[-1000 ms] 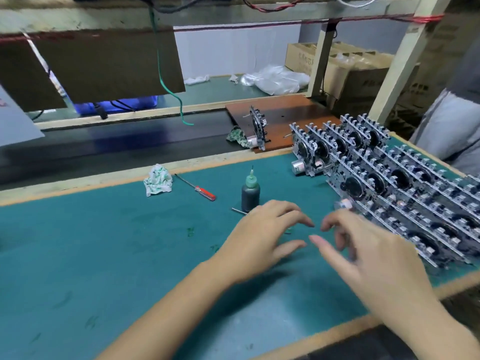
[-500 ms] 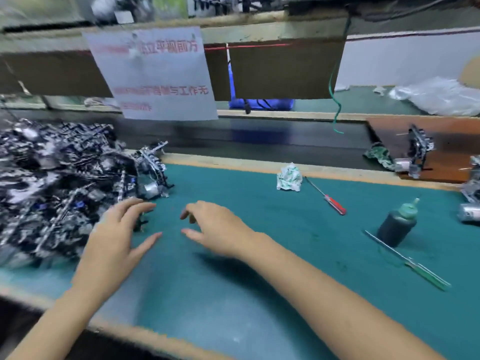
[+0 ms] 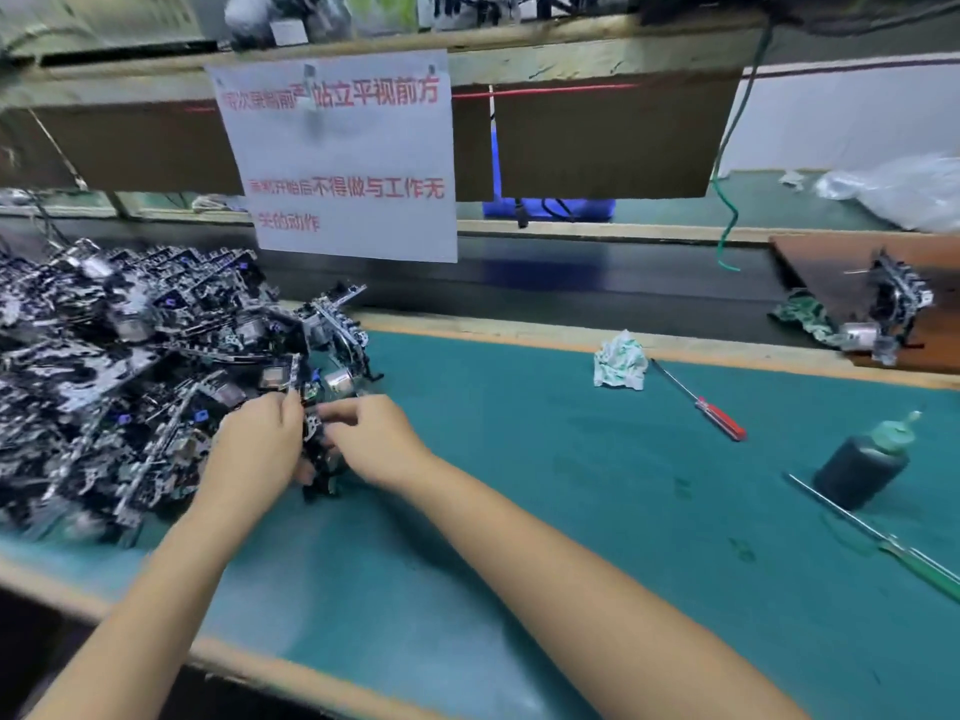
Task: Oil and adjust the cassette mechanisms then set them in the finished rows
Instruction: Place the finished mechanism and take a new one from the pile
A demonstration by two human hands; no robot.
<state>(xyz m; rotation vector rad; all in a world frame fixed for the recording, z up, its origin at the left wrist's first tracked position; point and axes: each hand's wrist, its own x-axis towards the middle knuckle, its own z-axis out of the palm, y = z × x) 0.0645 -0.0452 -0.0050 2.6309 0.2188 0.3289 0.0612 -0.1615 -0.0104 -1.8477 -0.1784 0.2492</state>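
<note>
A big heap of black-and-silver cassette mechanisms covers the left of the green mat. At the heap's right edge both hands grip one cassette mechanism that stands on the mat. My left hand holds its left side, fingers curled over the top. My right hand pinches its right side. A dark oil bottle with a green nozzle stands at the right. Beside the bottle lies a thin green-handled tool.
A red-handled screwdriver and a crumpled rag lie at the mat's far edge. One mechanism stands on a brown board at far right. A paper notice hangs from the shelf above. A dark conveyor strip runs behind the mat.
The view swung left from the finished rows to the heap. Both hands reached to the heap's edge and took hold of one mechanism; half a second ago they hovered open beside it.
</note>
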